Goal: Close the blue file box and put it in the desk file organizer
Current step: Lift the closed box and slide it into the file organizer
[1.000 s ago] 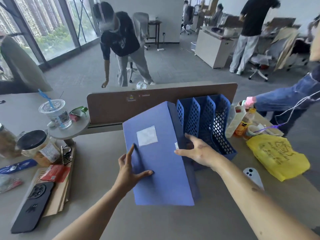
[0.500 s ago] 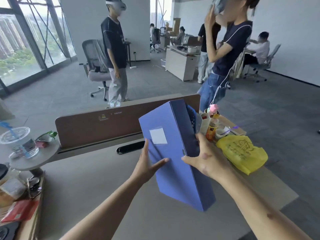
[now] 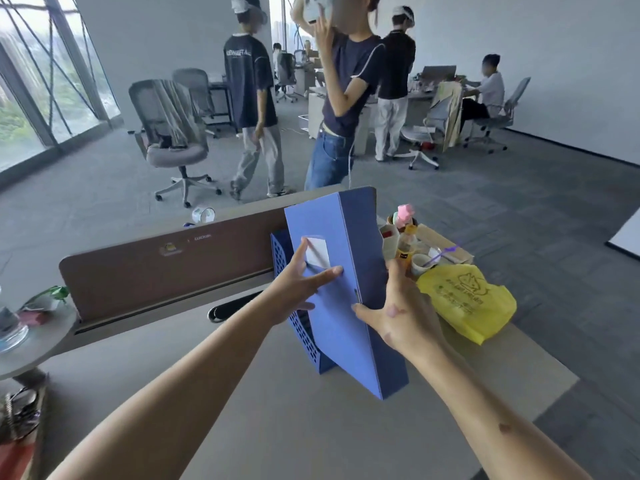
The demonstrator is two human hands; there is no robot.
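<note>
Seemingly the slotting step; left hand [image 3: 298, 285] presses the blue file box [image 3: 346, 327] flat-fingered, right hand [image 3: 398, 313] grips its spine. Next, probably: align it with the mid-frame desk file organizer [image 3: 306, 336].

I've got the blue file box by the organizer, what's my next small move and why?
Probably stand the file box upright and ease it into an organizer slot: it looks closed but leans, left hand flat on its face, right hand gripping its spine.

File box [image 3: 341, 327] before organizer [image 3: 306, 336] — bag [image 3: 464, 299] right, partition [image 3: 156, 271] behind.
</note>
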